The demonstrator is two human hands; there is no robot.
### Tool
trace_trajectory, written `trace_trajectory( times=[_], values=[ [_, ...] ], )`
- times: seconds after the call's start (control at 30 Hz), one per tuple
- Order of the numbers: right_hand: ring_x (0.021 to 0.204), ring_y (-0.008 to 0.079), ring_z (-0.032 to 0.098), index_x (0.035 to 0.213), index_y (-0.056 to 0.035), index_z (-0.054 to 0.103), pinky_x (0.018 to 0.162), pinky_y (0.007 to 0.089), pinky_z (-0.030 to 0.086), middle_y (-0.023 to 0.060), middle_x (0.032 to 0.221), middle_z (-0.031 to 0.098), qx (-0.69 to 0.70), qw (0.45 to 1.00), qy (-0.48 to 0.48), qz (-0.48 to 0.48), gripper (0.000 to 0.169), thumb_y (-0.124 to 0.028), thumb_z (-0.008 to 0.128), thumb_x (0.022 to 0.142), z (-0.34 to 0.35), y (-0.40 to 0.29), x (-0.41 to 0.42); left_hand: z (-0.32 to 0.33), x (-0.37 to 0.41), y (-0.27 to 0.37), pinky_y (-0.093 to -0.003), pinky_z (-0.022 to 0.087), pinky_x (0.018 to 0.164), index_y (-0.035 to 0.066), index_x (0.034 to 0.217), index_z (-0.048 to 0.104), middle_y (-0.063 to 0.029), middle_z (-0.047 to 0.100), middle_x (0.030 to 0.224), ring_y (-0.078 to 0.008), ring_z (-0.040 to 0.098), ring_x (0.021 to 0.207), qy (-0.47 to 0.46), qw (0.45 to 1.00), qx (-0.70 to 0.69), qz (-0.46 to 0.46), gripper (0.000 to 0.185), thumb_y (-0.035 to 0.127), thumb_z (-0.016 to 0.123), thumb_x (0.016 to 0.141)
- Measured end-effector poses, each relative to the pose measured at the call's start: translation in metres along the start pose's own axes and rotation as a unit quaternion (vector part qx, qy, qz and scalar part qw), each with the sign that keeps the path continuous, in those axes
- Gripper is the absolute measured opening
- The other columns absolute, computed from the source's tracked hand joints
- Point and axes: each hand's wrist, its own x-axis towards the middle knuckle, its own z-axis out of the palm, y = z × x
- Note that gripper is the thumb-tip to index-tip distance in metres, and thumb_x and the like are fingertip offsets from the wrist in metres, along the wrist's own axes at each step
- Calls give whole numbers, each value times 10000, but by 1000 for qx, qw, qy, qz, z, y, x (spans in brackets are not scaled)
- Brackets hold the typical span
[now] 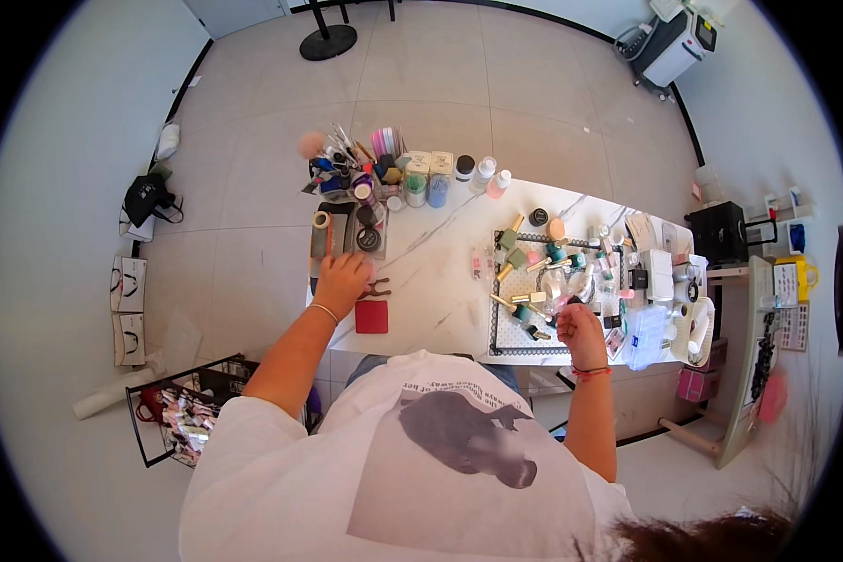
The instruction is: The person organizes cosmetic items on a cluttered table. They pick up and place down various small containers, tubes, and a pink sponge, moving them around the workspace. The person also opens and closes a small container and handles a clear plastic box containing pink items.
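Observation:
My left hand (348, 277) reaches over the left side of the marble-patterned table (428, 270), at the near edge of a tray holding round dark-lidded jars (369, 239). Something pinkish shows at its fingertips, too small to name. Beside that hand lie a brown claw-like clip (377, 288) and a flat red square (371, 317). My right hand (580, 334) is curled over the near right part of a dotted mat with black lace trim (456, 353). A small dark item (574, 301) shows at its fingertips; whether it is gripped cannot be told. Green bottles with gold caps (513, 264) lie around on the mat.
Brushes in a holder (344, 151), jars (415, 190) and pump bottles (485, 174) line the far left edge. A clear plastic case (644, 337) and a cream basket (695, 331) crowd the right end. A black wire cart (183, 414) stands at the lower left.

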Motion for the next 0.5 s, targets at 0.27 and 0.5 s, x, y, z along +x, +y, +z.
trace_trajectory(
  times=[0.27, 0.5],
  values=[
    [717, 138, 609, 968, -100, 627, 655, 282, 479, 23, 852, 664, 73, 996, -49, 0, 265, -342, 535, 1021, -9, 12, 5, 0, -8, 6, -553, 347, 1038, 172, 1077, 644, -19, 637, 1276, -212, 564, 1180, -75, 997, -14, 4, 387, 321, 807, 759],
    [716, 139, 604, 963, -97, 625, 654, 285, 474, 22, 847, 661, 71, 996, -52, -4, 264, -337, 533, 1023, -8, 14, 9, 2, -9, 1, -582, 343, 1076, 162, 1089, 643, -30, 610, 1346, -213, 542, 1260, -42, 999, 5, 20, 334, 272, 775, 803]
  ],
)
